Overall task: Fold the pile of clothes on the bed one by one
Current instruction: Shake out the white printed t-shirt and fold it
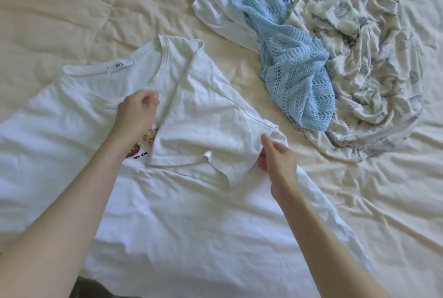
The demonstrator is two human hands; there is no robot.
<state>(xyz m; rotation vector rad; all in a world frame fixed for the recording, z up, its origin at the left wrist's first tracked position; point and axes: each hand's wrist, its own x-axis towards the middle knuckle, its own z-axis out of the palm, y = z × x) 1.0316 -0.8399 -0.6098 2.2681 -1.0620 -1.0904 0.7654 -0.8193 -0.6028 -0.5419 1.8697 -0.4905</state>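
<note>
A white T-shirt point(167, 214) lies spread face up on the bed, its collar and label at the upper left. Its right sleeve point(206, 125) is folded inward over the chest and partly covers a small printed picture. My left hand point(137, 113) pinches the sleeve's folded edge near the collar. My right hand point(275, 158) pinches the fabric at the sleeve's outer corner. Beyond the shirt lies the pile of clothes: a light blue knitted piece point(287, 58), a white garment point(215, 10) and a cream printed garment point(359, 70).
The bed is covered with a rumpled cream quilt point(72, 10). Bare quilt shows at the upper left and along the right side. A dark strip shows at the bottom edge, below the shirt's hem.
</note>
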